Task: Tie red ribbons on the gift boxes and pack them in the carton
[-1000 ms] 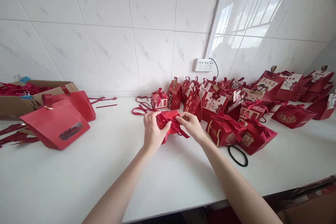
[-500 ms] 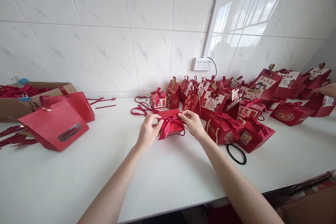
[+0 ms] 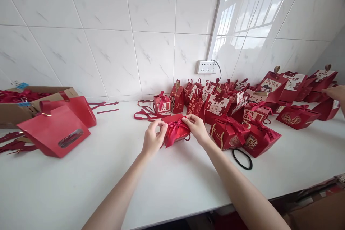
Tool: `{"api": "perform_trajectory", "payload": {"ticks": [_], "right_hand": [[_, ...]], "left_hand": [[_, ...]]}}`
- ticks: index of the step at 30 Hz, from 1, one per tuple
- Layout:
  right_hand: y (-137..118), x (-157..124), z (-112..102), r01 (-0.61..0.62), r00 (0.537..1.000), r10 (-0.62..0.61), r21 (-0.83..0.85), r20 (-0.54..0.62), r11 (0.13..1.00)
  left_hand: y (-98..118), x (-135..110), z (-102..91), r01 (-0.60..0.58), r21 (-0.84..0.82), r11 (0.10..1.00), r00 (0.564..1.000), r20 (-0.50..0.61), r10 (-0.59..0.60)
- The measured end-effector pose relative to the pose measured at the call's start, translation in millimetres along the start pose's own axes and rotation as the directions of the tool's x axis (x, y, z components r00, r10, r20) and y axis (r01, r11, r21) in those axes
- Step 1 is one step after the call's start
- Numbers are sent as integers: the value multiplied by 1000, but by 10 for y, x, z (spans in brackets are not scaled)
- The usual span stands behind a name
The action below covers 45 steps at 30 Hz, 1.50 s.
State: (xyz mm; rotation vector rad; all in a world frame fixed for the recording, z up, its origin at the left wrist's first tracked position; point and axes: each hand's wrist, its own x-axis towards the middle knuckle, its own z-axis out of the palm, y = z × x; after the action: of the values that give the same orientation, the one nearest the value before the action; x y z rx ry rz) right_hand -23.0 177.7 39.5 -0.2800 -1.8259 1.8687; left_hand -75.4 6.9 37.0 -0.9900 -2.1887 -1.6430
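Observation:
A small red gift box with a red ribbon bow sits on the white counter in the middle. My left hand pinches the left loop of the bow, fingers closed. My right hand pinches the bow's right side at the box's top edge. Both hands touch the box.
Many finished red gift boxes crowd the counter to the right and back. A black hair band lies near them. Red paper bags and a cardboard box of ribbons stand at the left. Another person's hand reaches in at far right.
My hands have drawn the ribbon into a bow on the box and shifted slightly. The other person's hand has come further into view at the far right.

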Motion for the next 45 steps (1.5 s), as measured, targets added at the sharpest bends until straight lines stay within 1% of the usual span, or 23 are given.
{"api": "perform_trajectory", "payload": {"ticks": [4, 7, 13, 15, 17, 20, 24, 29, 34, 38, 40, 42, 45], "right_hand": [[0, -4, 2, -1, 1000, 1, -6, 6, 1000], [-6, -10, 6, 1, 1000, 0, -22, 7, 1000], [2, -22, 16, 28, 999, -29, -30, -29, 999], [5, -29, 24, 58, 998, -60, -51, -36, 997], [4, -37, 32, 91, 995, -93, -77, -32, 993], [2, -47, 45, 135, 989, -139, -103, -38, 986], [23, -62, 65, 211, 970, -227, -163, -87, 964], [109, -84, 105, 342, 906, -403, -333, -132, 879], [151, -105, 139, 431, 865, -495, -378, -87, 819], [130, -109, 137, 458, 855, -517, -398, -49, 795], [121, -103, 126, 447, 859, -509, -415, -46, 792], [119, -94, 111, 436, 863, -503, -432, -49, 789], [126, -80, 91, 423, 870, -491, -437, -49, 794]], "left_hand": [[58, 31, 11, 141, -38, 989, 987, -69, -143], [33, 64, 2, 201, -108, 974, 975, -76, -209], [18, 61, 5, 216, -250, 944, 973, -20, -229], [17, 56, 17, 224, -242, 944, 971, -29, -238], [4, 59, 24, 224, -220, 949, 968, -60, -243], [-29, 70, 22, 205, -207, 957, 973, -59, -221], [-55, 77, 15, 188, -194, 963, 977, -66, -204], [-37, 69, 15, 210, -149, 966, 975, -42, -218], [-31, 61, -8, 137, -70, 988, 985, -93, -143], [-26, 50, -35, 84, 28, 996, 992, -92, -81], [-7, 45, -45, 50, 25, 998, 998, -50, -49], [20, 42, -55, 25, -18, 1000, 1000, 9, -25], [51, 46, -74, 16, -33, 999, 997, 74, -13]]}}
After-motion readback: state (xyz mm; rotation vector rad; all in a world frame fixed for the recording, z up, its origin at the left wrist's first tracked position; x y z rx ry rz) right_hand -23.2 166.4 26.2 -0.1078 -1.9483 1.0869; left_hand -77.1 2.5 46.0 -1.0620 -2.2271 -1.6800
